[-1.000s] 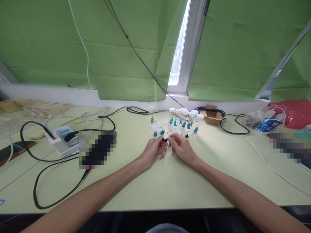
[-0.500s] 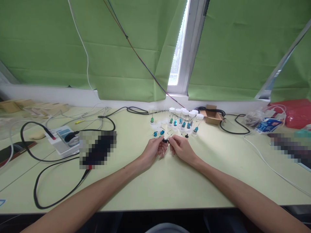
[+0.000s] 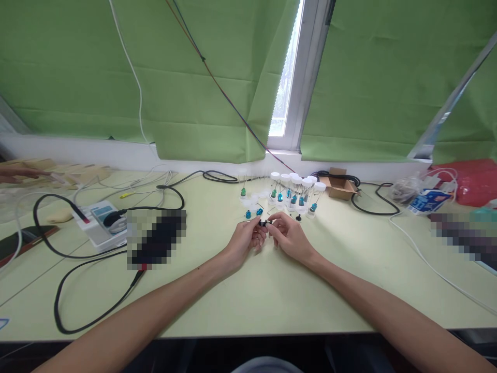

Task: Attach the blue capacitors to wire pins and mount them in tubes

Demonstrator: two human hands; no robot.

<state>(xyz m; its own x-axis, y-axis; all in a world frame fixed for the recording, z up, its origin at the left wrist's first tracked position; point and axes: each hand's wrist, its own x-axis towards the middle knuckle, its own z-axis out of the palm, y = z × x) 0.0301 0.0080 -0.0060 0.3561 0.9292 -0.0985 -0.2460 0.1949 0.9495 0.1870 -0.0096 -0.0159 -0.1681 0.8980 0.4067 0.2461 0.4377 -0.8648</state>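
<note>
My left hand [image 3: 241, 242] pinches a small black part [image 3: 264, 223] between thumb and fingers. My right hand [image 3: 290, 237] has its thumb and index finger closed on the right end of the same part; their tips partly cover it. Just beyond my hands lie two small blue metallic pieces, one blue piece [image 3: 248, 214] left of the other blue piece [image 3: 259, 212]. A small black knob-like piece [image 3: 298, 217] lies past my right hand. Behind these stand several clear vials with white caps [image 3: 295, 180], holding blue or green pieces. A separate clear vial [image 3: 243, 192] contains a green piece.
An open cardboard box [image 3: 341, 187] sits by the wall. At left are a white power strip [image 3: 103, 228], black cables and a pixelated dark object [image 3: 157, 241]. Another person's hand [image 3: 23, 172] reaches in at far left. A blue packet [image 3: 429, 201] lies at right.
My right hand's fingers have shifted slightly on the black part, uncovering a little more of it. Another person's hand has come into view at far left.
</note>
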